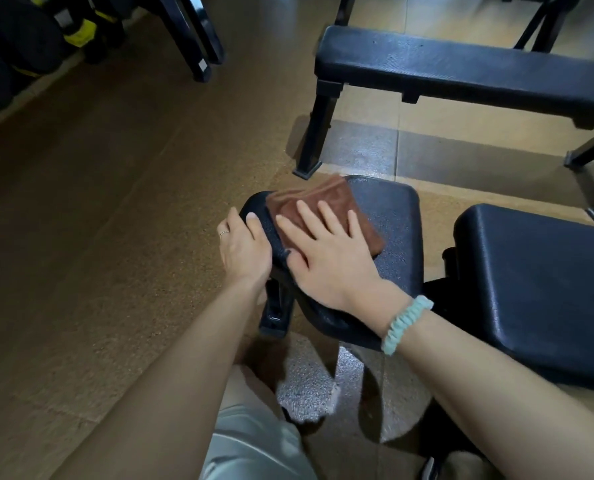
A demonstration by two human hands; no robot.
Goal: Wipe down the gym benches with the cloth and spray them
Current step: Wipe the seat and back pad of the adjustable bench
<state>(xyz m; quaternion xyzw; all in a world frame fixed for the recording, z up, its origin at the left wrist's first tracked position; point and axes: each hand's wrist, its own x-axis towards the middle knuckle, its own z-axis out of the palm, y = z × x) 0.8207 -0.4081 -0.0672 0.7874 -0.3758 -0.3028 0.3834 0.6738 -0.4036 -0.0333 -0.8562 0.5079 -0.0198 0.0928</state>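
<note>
Pressing flat, fingers spread: right hand [326, 251] on brown cloth [326, 206], atop seat pad [392, 230]; left hand [241, 245] curled round pad's edge. Risk: folded cloth bunching or slipping off (textured vinyl). Second bench [461, 69] beyond; speckled rubber floor [115, 202], dim gym; spray unseen

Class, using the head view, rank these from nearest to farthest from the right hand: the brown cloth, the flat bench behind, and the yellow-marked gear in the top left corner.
1. Brown cloth: directly under the right hand, which presses it onto the seat pad.
2. Flat bench: beyond the pad, upper right.
3. Yellow-marked gear: far top left corner.
</note>
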